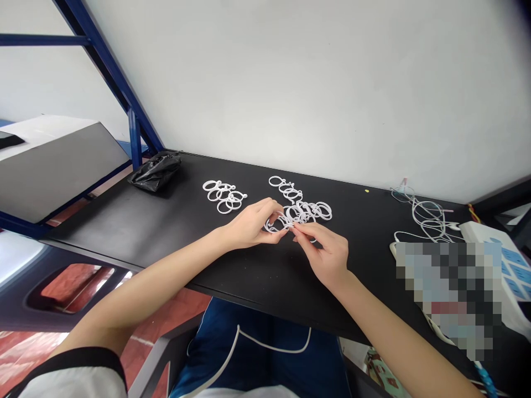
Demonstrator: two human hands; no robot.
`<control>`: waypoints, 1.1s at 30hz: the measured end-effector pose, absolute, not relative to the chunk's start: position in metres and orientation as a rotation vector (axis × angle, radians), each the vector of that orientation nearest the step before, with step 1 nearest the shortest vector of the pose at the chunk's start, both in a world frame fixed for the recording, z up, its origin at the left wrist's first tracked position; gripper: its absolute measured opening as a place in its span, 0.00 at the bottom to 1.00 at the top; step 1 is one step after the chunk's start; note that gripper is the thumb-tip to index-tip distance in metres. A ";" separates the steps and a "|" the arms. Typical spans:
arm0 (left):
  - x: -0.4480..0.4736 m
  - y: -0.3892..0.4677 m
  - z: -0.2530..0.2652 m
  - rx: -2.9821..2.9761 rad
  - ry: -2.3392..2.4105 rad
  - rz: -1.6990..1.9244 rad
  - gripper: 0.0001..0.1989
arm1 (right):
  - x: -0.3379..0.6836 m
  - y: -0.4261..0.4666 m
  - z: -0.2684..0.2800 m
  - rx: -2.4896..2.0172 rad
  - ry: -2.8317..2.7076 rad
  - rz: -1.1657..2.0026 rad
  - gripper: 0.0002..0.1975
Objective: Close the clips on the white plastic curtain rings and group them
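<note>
Above the black desk, my left hand [257, 223] curls its thumb and fingers around a white plastic ring [275, 223]. My right hand [324, 249] pinches at the same ring's right side, where a small tab seems to sit between thumb and forefinger; the exact part is partly hidden by the fingertips. Just behind my hands lies a heap of white rings [321, 210], overlapping one another. A short row of similar rings [290, 190] runs from the heap toward the wall. To the left, apart from these, rests another small group of white rings [224, 194] with little knobs on them.
A crumpled black plastic bag [155, 170] lies at the desk's far left, beside a blue metal frame [112, 72]. On the right are a tangled white cable [427, 218], a white power strip [493, 235] and a pixelated object [452, 293]. The white wall [315, 94] stands behind.
</note>
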State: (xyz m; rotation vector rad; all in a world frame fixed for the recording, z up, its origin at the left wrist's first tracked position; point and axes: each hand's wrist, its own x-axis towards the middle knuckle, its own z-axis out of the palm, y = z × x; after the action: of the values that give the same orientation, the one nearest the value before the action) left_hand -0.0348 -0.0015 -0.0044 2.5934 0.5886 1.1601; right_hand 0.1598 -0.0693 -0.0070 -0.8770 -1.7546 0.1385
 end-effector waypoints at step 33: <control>-0.035 -0.001 -0.004 2.612 0.559 1.189 0.11 | 0.159 -0.070 -0.006 -0.883 -1.776 0.152 0.07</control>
State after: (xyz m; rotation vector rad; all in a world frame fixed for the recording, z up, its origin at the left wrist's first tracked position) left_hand -0.0347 -0.0011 -0.0037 2.6123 0.5595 1.1886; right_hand 0.1589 -0.0699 -0.0057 -0.8830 -1.7765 0.1516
